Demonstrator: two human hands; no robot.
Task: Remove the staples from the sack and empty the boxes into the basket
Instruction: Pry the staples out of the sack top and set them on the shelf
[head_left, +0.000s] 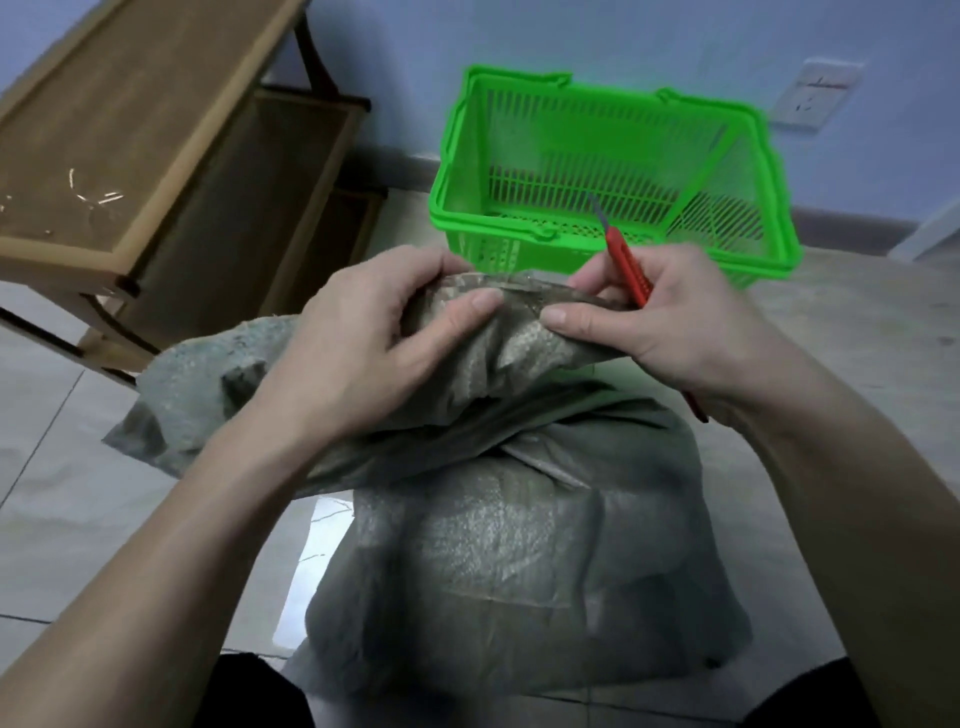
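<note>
Your left hand (363, 332) pinches the folded top edge of the grey woven sack (509, 545), which sits on the tiled floor near you. Your right hand (670, 317) pinches the same edge just to the right while also gripping a red utility knife (626, 265). The green basket (727, 244) stands empty just beyond the sack.

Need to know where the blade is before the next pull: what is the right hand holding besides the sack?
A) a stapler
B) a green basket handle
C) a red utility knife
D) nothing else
C: the right hand pinches the sack mouth while gripping a red utility knife, blade pointing toward the green basket.
</note>
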